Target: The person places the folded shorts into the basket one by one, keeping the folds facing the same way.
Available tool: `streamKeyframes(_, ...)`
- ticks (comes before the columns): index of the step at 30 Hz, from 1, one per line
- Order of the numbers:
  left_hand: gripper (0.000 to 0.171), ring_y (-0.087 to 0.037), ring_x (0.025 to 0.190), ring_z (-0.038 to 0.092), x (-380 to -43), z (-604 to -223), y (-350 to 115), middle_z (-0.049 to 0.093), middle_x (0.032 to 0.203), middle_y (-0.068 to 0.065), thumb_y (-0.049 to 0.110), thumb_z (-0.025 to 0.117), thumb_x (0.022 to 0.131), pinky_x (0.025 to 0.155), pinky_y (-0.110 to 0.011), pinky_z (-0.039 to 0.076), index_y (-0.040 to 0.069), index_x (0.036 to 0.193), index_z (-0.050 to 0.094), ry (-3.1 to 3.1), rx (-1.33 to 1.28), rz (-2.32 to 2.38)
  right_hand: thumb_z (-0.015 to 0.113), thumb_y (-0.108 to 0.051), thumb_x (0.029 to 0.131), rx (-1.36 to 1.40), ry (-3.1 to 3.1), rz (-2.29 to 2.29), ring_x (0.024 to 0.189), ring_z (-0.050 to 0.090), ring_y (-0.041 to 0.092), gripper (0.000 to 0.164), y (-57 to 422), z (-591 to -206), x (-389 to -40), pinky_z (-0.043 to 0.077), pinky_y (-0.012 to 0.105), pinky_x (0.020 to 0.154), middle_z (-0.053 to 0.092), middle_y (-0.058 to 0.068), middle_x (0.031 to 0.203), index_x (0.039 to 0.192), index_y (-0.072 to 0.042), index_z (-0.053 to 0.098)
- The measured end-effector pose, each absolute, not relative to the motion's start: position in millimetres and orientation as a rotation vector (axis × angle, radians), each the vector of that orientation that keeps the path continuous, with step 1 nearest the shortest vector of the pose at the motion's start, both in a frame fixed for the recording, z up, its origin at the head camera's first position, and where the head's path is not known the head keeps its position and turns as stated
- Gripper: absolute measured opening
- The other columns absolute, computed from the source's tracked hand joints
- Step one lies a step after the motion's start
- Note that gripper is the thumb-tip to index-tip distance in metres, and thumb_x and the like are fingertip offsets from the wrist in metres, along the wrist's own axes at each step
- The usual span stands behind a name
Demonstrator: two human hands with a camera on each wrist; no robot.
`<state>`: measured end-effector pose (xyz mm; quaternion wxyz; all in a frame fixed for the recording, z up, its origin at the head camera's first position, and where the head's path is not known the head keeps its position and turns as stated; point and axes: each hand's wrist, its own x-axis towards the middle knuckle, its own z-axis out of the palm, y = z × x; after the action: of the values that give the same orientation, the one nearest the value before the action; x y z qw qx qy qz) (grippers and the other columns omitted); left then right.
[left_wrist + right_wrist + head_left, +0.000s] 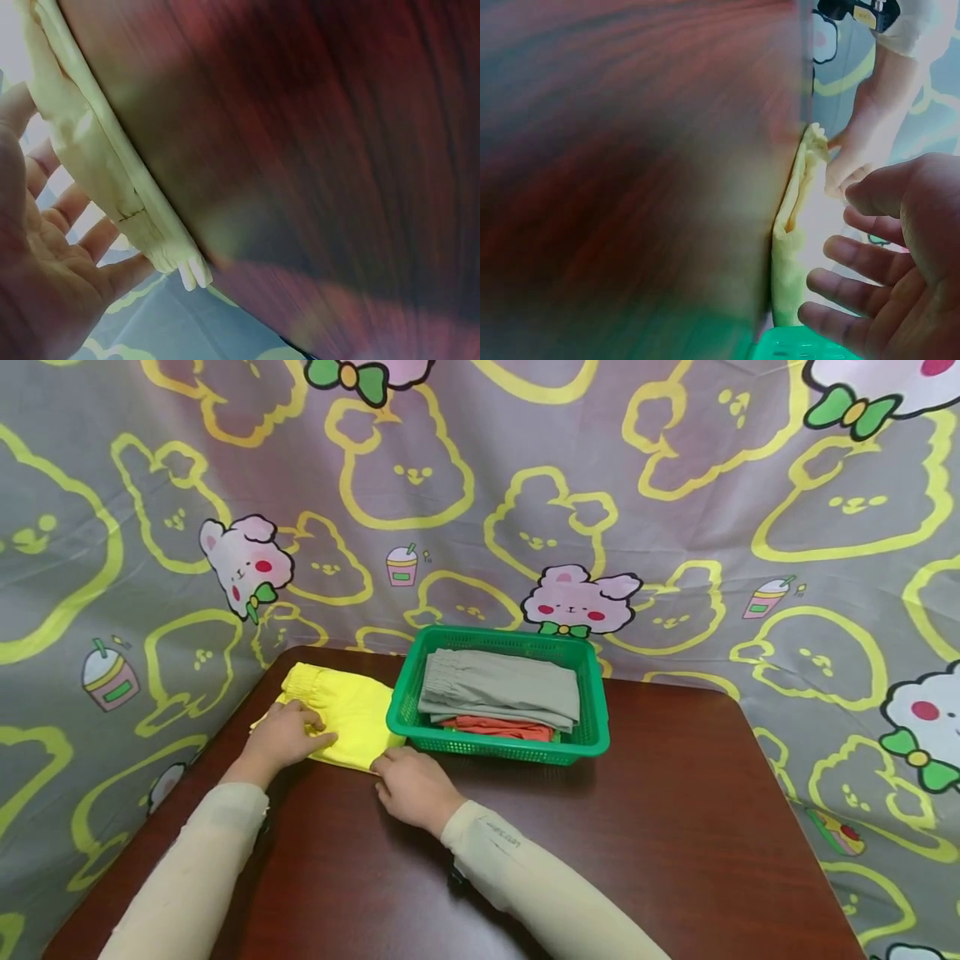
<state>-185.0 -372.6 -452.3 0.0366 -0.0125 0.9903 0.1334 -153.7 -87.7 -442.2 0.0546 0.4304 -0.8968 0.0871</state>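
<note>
A folded pair of yellow pants [348,706] with a gathered elastic waistband lies at the table's left side, next to the green basket. My left hand [285,739] rests on its left part, fingers spread over the cloth; the left wrist view shows the fingers [71,202] reaching along the pants' folded layers. At the near right corner, by the basket, is my right hand [414,787], its fingertips touching the pants in the head view. In the right wrist view the fingers [859,289] are loosely extended beside the pants' folded edge [789,277].
The green perforated basket [495,747] stands at the back middle of the dark brown table [637,827]. Inside lie folded grey pants [502,685] on top of a red folded cloth [502,727]. A patterned curtain [465,468] hangs behind and along the sides.
</note>
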Motion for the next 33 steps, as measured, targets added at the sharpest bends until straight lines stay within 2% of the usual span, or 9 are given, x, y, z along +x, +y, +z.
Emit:
streamKeyframes(7,0.048,-0.047,0.115,0.046,-180,-451,-374,0.059,0.119,-0.019,0.055,0.077,0.085,0.092,-0.063,0.046,0.011,0.105,0.077,3.029,0.019,0.386,0.067,-0.027,0.097,1.387,-2.604,0.197,0.103,0.063,0.014,0.017,-96,-446,-161,0.053,0.028,0.092,0.066,-0.005,0.108,0.112,-0.020,0.073)
streamKeyframes(12,0.044,-0.047,0.114,0.047,-174,-447,-372,0.060,0.116,-0.019,0.051,0.079,0.084,0.092,-0.062,0.046,0.011,0.103,0.077,3.037,0.047,0.388,0.064,-0.027,0.099,1.352,-2.600,0.167,0.119,0.060,0.016,0.022,-104,-449,-163,0.052,0.030,0.099,0.065,-0.002,0.125,0.119,-0.021,0.072)
streamKeyframes(19,0.040,-0.044,0.111,0.048,-164,-448,-372,0.060,0.114,-0.016,0.051,0.082,0.082,0.086,-0.059,0.047,0.015,0.099,0.077,3.035,0.067,0.421,0.059,-0.028,0.102,1.234,-2.700,0.167,0.131,0.056,0.020,0.030,-116,-457,-164,0.055,0.033,0.097,0.057,0.003,0.143,0.130,-0.021,0.067)
streamKeyframes(24,0.036,-0.043,0.109,0.048,-160,-448,-370,0.060,0.113,-0.015,0.049,0.082,0.082,0.086,-0.058,0.047,0.016,0.097,0.077,3.050,0.099,0.436,0.061,-0.032,0.101,1.203,-2.788,0.163,0.140,0.050,0.026,0.045,-119,-459,-167,0.051,0.037,0.105,0.045,0.005,0.156,0.145,-0.024,0.056)
streamKeyframes(28,0.036,-0.042,0.108,0.048,-156,-448,-369,0.060,0.113,-0.015,0.048,0.083,0.082,0.085,-0.057,0.048,0.015,0.097,0.077,3.051,0.107,0.450,0.063,-0.033,0.100,1.273,-2.813,0.143,0.143,0.046,0.029,0.049,-119,-458,-169,0.043,0.040,0.114,0.045,0.005,0.156,0.148,-0.027,0.055)
streamKeyframes(33,0.036,-0.042,0.105,0.048,-145,-447,-368,0.059,0.111,-0.015,0.047,0.083,0.082,0.083,-0.056,0.047,0.015,0.097,0.076,3.051,0.109,0.413,0.067,-0.035,0.096,1.351,-2.796,0.072,0.133,0.052,0.024,0.046,-123,-456,-168,0.042,0.033,0.112,0.054,0.000,0.143,0.141,-0.029,0.061)
